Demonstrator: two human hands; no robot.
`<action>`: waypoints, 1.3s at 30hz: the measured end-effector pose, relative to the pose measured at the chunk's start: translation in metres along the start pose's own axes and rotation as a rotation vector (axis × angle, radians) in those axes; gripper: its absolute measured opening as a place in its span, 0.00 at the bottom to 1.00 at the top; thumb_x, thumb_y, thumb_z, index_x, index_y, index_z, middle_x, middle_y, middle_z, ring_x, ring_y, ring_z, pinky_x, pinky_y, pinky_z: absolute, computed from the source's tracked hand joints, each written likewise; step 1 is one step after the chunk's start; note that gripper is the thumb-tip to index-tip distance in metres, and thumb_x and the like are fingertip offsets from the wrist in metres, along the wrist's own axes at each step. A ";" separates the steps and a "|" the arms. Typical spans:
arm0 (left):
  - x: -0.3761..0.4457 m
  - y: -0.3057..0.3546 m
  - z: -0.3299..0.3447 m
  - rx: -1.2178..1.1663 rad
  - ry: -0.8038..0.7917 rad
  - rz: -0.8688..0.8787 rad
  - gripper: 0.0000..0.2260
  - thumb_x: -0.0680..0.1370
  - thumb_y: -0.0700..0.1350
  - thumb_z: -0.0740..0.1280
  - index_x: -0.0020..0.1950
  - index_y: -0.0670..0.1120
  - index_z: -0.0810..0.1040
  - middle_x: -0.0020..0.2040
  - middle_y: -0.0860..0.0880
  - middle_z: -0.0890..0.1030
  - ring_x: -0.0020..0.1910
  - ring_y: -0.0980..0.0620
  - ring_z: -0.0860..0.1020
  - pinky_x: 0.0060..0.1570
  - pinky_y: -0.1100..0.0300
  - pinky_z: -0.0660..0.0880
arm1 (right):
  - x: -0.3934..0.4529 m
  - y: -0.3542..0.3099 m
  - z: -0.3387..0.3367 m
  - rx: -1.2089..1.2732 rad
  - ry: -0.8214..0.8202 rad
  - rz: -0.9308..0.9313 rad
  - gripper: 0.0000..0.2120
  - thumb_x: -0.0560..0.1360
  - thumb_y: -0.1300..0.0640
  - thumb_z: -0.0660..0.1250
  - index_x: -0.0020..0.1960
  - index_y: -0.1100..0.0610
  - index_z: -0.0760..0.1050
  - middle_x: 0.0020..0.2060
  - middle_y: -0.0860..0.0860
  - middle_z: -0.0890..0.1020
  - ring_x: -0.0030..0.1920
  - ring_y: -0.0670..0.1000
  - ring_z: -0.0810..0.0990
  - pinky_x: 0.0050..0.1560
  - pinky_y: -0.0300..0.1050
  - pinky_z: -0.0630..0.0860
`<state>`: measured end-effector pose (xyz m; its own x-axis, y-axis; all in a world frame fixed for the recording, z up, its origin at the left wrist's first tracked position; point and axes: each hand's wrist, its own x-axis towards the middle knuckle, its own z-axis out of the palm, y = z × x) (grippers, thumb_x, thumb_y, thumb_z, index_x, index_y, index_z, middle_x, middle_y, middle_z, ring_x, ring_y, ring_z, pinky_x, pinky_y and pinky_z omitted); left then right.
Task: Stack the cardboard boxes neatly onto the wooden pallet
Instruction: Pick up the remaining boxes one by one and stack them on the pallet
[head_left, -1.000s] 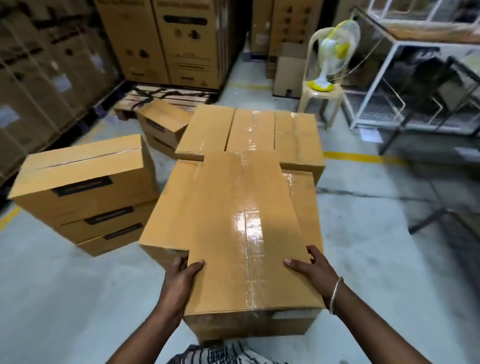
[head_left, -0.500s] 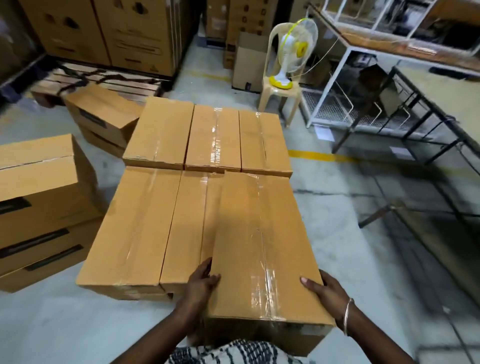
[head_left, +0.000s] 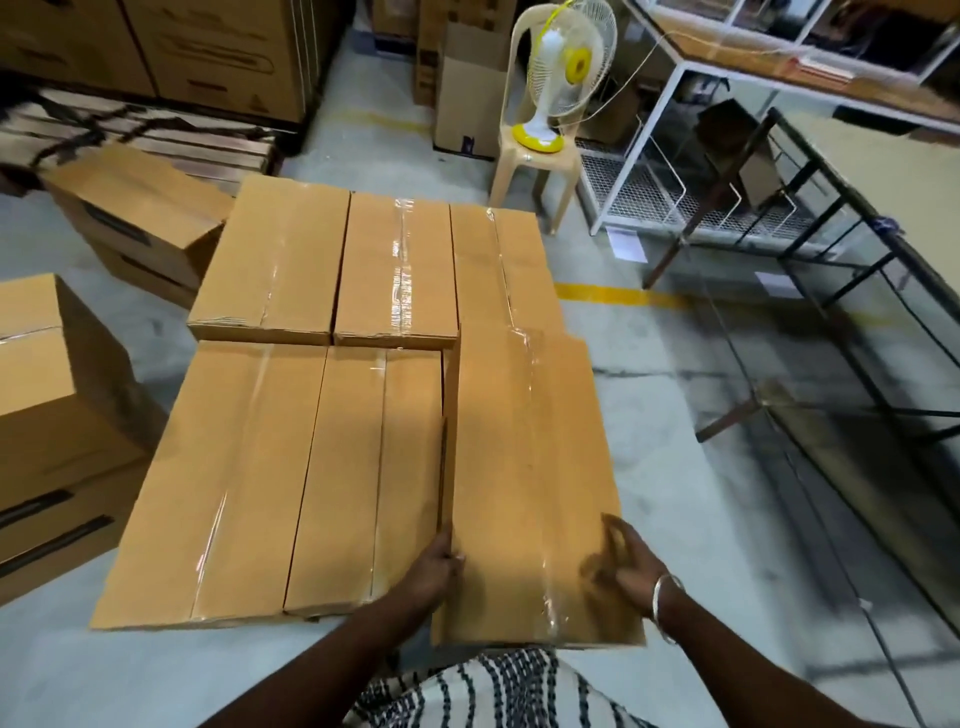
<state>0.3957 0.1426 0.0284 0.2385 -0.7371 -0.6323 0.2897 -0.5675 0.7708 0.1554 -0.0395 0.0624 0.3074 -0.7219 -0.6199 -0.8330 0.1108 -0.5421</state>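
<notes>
Long tape-sealed brown cardboard box (head_left: 524, 467) held at near corners by both hands (head_left: 434, 571) (head_left: 631, 569), filling the row's last slot

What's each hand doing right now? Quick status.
Left hand: gripping the left side of the near-right box.
Right hand: blurred, on the same box's right edge; grip cannot be told.
</notes>
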 end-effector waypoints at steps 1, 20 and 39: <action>0.006 -0.003 0.005 0.017 0.009 -0.027 0.29 0.83 0.38 0.58 0.80 0.52 0.50 0.79 0.46 0.57 0.74 0.45 0.64 0.66 0.53 0.67 | 0.000 -0.003 0.003 -0.063 -0.034 0.011 0.46 0.64 0.58 0.80 0.76 0.44 0.61 0.70 0.52 0.72 0.67 0.53 0.72 0.64 0.44 0.72; 0.058 -0.036 0.020 0.134 0.146 -0.187 0.39 0.71 0.74 0.57 0.78 0.57 0.61 0.73 0.48 0.72 0.68 0.46 0.73 0.68 0.47 0.71 | 0.038 -0.028 0.010 -1.184 -0.267 -0.427 0.54 0.70 0.41 0.66 0.78 0.46 0.29 0.74 0.48 0.24 0.76 0.56 0.29 0.70 0.69 0.56; 0.065 -0.025 0.018 0.013 0.132 -0.358 0.19 0.72 0.49 0.68 0.59 0.40 0.80 0.52 0.40 0.82 0.49 0.39 0.82 0.51 0.40 0.80 | 0.032 -0.013 0.016 -0.787 -0.024 -0.065 0.49 0.71 0.50 0.73 0.75 0.32 0.40 0.78 0.55 0.36 0.78 0.68 0.44 0.71 0.65 0.65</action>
<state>0.3870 0.1017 -0.0303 0.2425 -0.4380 -0.8656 0.3644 -0.7858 0.4997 0.1835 -0.0532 0.0402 0.3688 -0.6947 -0.6175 -0.8911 -0.4533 -0.0221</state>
